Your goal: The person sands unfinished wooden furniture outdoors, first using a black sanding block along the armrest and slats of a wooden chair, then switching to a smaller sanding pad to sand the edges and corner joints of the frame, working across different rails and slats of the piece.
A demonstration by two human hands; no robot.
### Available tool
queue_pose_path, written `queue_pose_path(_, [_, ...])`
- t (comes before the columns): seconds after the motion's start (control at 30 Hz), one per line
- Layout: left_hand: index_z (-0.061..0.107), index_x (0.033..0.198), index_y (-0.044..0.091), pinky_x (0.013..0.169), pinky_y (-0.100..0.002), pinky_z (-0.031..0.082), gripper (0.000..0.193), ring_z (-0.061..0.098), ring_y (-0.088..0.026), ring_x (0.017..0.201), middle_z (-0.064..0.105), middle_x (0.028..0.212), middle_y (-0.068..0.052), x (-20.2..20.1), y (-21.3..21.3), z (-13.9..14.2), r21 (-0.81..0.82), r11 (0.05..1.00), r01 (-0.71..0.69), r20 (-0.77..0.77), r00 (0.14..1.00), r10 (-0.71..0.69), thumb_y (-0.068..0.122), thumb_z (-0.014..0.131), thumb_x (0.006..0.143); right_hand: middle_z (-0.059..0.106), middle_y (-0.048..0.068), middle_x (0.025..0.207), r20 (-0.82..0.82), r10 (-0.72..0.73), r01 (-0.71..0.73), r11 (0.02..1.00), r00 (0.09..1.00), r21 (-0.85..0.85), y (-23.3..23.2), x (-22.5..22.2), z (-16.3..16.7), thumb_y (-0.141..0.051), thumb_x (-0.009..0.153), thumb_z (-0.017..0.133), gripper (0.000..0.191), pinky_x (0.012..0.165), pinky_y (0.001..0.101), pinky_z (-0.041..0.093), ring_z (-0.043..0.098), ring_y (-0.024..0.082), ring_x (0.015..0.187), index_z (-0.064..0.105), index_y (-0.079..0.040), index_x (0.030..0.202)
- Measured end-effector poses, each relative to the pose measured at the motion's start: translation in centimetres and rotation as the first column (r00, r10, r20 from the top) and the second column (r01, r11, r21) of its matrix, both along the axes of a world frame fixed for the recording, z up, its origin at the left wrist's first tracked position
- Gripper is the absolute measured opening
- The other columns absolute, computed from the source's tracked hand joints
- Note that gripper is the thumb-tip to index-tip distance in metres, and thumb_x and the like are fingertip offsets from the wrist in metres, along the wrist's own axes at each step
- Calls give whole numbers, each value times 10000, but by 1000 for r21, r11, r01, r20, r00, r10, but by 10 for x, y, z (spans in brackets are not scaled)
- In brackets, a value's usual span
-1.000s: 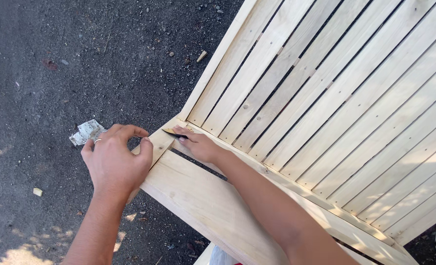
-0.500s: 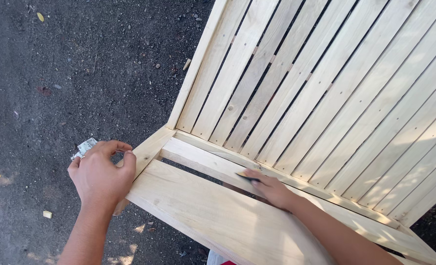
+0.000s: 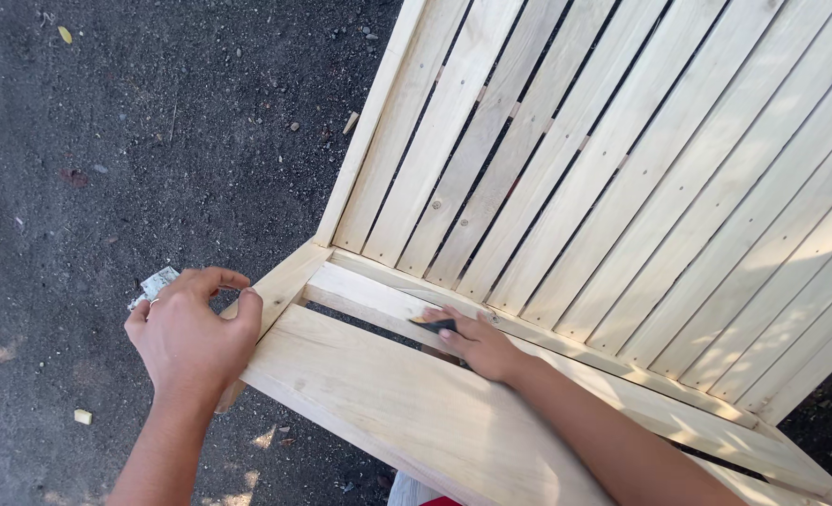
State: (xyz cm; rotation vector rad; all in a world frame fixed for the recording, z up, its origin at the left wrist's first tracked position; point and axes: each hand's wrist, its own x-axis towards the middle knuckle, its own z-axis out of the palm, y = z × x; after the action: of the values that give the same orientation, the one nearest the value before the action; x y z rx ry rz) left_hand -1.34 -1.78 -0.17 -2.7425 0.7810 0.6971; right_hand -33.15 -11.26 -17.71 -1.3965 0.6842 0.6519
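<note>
I had the pale wooden bench (image 3: 566,281) filling the right of my view, its back slats fanning up and away to the upper right and its long seat boards running from the near left corner down toward the lower right. My left hand (image 3: 191,337) sat at that left corner, fingers curled over the end of the frame rail, grip pressed together around a crumpled bit of grey sandpaper (image 3: 156,284) that poked out above the knuckles. My right hand (image 3: 477,345) lay flat on the seat where it meets the back, fingertips pressing a small dark piece (image 3: 434,325) against the narrow rail beside the gap between the seat boards; what that piece was, I couldn't tell, and the grip there was flat rather than closed. The two hands were well apart along the same rail. Open room lay to the left, over dark gravelly ground (image 3: 153,122) with a few wood chips (image 3: 82,416) scattered about. To the right the slats closed things in, with the wide front seat board (image 3: 388,412) lying between my arms.
</note>
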Motion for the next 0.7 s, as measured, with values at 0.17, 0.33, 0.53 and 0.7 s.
queue_pose_path(0.17, [818,947,230,1164,-538,244,233,646,-236,1134,739,1102,-22,2,1,1,-60,998,21,4,1000,-20,310,655,801,236,83,1740,16,214,-207,959,977,-193,2,53,-15,-459,1136,351,452,1315,496,34,343,241,1517,611,-90,1179])
queue_pose_path(0.33, [811,973,237,1172,-545,243,240,641,-229,1149,731,1089,-22,3,-1,3,-44,999,6,-24,1000,-7,314,656,808,265,17,1688,-104,144,-150,987,984,-52,-14,7,9,-437,1032,317,503,1260,464,4,81,249,1570,451,-327,1504])
queue_pose_path(0.53, [807,966,238,1180,-564,221,235,631,-230,1157,730,1079,-35,3,-7,1,37,999,13,-8,1000,-13,319,668,795,300,85,1709,23,227,-217,951,974,-220,-2,42,-5,-439,1115,342,389,1326,428,65,192,227,1626,574,-197,1313])
queue_pose_path(0.7, [804,979,230,1176,-563,233,245,634,-234,1147,729,1093,-39,2,-6,5,3,1000,13,-17,1000,-13,327,658,808,249,80,1674,-49,155,-159,982,987,-105,-17,25,16,-417,1040,357,493,1261,435,92,175,261,1538,489,-284,1496])
